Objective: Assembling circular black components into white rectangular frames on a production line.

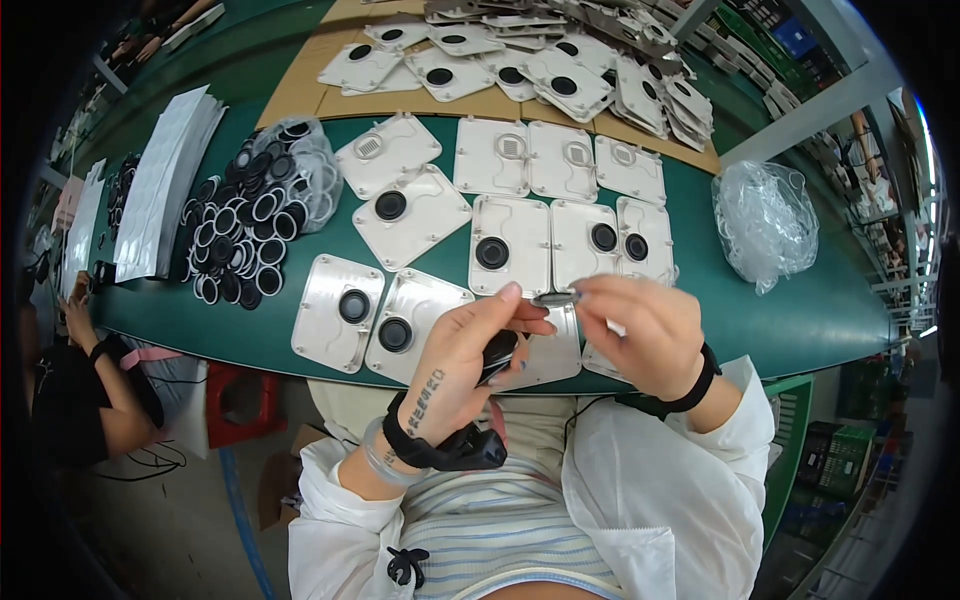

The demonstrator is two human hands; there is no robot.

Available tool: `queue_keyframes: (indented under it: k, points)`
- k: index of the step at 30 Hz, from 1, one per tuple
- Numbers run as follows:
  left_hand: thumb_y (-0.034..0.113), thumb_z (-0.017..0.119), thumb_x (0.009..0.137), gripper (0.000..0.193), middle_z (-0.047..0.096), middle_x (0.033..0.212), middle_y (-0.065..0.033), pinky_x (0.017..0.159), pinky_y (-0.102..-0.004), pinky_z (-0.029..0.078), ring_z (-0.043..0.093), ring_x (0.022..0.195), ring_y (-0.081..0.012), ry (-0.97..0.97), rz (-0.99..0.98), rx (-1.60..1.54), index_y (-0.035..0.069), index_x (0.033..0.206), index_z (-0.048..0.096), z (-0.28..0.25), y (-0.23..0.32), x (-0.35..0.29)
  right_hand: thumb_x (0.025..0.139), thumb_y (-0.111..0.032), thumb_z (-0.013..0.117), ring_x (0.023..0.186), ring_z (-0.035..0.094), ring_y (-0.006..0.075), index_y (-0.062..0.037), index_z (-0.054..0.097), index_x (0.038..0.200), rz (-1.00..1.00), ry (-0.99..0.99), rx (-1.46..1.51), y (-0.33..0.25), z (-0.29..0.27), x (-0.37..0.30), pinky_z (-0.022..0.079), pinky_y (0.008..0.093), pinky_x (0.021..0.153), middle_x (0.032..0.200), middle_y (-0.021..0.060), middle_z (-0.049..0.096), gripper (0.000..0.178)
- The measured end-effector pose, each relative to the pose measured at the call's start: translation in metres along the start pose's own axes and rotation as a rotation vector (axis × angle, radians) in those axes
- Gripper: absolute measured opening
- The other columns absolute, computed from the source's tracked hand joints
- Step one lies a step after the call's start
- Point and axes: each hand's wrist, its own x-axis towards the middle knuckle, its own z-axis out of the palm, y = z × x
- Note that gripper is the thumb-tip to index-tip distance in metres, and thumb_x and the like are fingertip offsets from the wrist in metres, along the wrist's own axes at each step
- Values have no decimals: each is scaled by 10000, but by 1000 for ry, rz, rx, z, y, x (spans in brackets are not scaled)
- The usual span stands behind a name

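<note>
In front of my chest, my left hand [462, 352] curls around a black rounded piece [498, 355] lying against its palm and fingers. Its thumb and fingertips reach to a thin dark disc [555, 298] with a paler edge, seen nearly edge-on. My right hand [645, 328] pinches that disc from the other side between thumb and fingers. Under and beyond both hands lie white plastic panels [340, 325] in rows. The nearer ones each carry a black round part [396, 335]; some farther panels [490, 155] show only a bare slotted circle.
Black rings and discs [235, 240] are heaped at the left, partly in a clear bag [315, 175]. White sheets [170, 180] stack beyond them. Cardboard [300, 95] bears piled panels at the back. Crumpled clear plastic [765, 225] sits right. Another person's arm [125, 400] rests at the far left.
</note>
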Motion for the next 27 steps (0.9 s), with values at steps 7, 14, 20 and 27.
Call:
queue_keyframes:
  k: [7, 14, 20, 27]
  points:
    - [168, 633, 896, 178, 611, 763, -25, 479, -183, 356, 492, 572, -55, 1, 9, 69, 0, 956, 628, 0, -19, 9, 703, 10, 749, 704, 654, 209, -26, 670, 902, 15, -132, 33, 2, -9, -24, 512, 265, 580, 930, 115, 674, 217]
    - [101, 654, 869, 141, 601, 732, 0, 486, -160, 362, 510, 592, -40, 74, 175, 336, -1, 964, 629, 15, -32, 7, 732, 13, 732, 695, 643, 170, -10, 690, 910, 302, -74, 266, 2, -5, -34, 491, 245, 554, 922, 105, 681, 185]
    - [83, 637, 880, 167, 642, 839, -30, 600, -184, 461, 546, 660, -55, 12, 191, 424, -40, 994, 640, 17, -37, 7, 755, 12, 721, 634, 606, 103, -5, 700, 915, 473, -80, 342, -3, -8, -38, 450, 204, 500, 894, 90, 687, 162]
    - [78, 631, 883, 162, 656, 859, -37, 594, -182, 458, 547, 660, -54, 14, 234, 473, -40, 993, 645, 18, -39, 9, 773, 7, 710, 565, 550, 66, -11, 701, 922, 503, -90, 333, -2, -8, -40, 408, 187, 463, 883, 89, 688, 151]
